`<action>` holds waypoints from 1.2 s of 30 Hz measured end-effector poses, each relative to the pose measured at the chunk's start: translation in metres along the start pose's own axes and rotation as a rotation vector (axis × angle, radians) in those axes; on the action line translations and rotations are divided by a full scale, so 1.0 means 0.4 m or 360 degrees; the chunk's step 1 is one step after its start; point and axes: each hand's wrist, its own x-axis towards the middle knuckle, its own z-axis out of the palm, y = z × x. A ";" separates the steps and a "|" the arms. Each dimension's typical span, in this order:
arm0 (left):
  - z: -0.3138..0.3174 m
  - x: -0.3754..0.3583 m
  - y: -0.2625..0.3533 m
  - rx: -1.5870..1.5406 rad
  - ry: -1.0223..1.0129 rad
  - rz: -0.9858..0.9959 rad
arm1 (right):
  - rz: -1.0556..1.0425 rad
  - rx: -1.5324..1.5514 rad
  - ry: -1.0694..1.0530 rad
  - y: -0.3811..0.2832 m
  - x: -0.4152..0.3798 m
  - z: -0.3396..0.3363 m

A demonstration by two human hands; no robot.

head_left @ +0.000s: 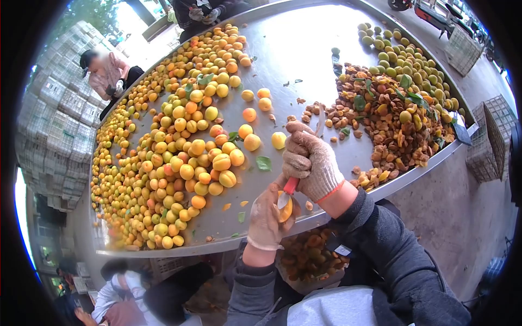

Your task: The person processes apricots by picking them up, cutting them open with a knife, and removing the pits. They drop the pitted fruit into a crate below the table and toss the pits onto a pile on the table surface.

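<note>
My right hand (311, 158), in a knitted glove, is wrapped round the red handle (291, 185) of a small knife. Its short metal blade (283, 200) points down against a cut orange apricot (286, 211). Gloved too, my left hand (266, 216) grips this apricot over the table's near edge. Below my hands, a container holds apricot pieces (310, 255). A single yellow apricot (278, 140) lies on the metal table (293, 60) just beyond my fists.
Many whole apricots (174, 146) cover the table's left side. To the right lie a heap of pits and scraps (397, 119) and greener fruit (405, 57). Co-workers are at the left (107, 76), far edge (201, 11) and lower left (122, 296). Crates (60, 119) stand stacked at left.
</note>
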 end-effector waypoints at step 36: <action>-0.270 0.086 0.071 0.2747 0.1359 0.0204 | -0.0481 -0.2551 -0.0104 -0.060 -0.072 0.004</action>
